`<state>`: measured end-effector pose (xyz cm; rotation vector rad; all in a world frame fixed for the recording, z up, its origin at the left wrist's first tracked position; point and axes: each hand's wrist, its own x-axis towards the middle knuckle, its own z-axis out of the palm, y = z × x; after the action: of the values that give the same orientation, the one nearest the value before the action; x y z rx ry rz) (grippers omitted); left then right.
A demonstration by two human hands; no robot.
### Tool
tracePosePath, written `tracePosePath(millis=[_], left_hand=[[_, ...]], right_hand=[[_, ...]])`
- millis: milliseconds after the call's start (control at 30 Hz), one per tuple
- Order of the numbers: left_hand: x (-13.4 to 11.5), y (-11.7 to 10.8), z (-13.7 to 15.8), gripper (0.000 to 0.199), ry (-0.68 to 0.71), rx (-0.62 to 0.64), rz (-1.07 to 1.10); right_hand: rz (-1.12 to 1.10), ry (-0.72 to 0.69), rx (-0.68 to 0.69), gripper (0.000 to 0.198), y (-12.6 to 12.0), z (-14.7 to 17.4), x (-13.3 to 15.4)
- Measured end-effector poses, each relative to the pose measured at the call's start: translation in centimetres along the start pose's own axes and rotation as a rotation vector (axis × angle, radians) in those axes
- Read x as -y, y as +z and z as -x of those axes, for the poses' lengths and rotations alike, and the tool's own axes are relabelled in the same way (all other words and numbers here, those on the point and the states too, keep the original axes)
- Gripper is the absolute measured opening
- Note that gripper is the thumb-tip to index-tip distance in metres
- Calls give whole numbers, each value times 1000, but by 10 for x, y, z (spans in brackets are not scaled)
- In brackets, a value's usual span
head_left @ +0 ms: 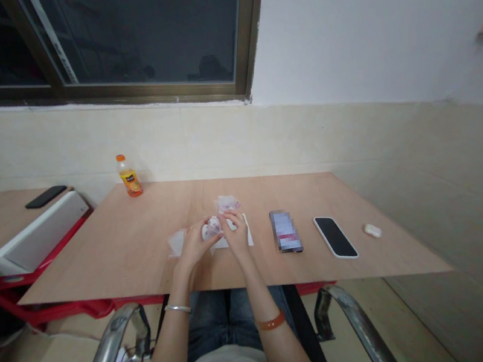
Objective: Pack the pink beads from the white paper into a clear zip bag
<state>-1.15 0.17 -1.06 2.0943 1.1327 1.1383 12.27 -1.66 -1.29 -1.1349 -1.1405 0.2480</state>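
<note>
Cupping small white bundle [211,228] in left grip [194,243], pinching its edge with right grip [235,231]; could drop onto bench [96,247] if tugged too hard.

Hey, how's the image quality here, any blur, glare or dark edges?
All in the head view: right-hand corners darken; shiny tubular metal armrests catch highlights; the lit, dark-edged rectangular phone is pixelated; the small white object in the left hand looks too soft for fine detail.
</note>
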Motion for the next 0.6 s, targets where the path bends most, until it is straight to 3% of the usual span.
tracePosePath(millis=[167, 367, 600], left_hand=[[6, 3, -1, 54, -61, -60, 64], [13, 3, -2, 55, -94, -156, 138], [12, 0, -3, 52, -89, -205, 167]], right_hand=[[-15, 136, -7, 28, -4, -2, -11], [223, 308, 101, 21, 1, 22, -64], [451, 265, 181, 27, 12, 36, -85]])
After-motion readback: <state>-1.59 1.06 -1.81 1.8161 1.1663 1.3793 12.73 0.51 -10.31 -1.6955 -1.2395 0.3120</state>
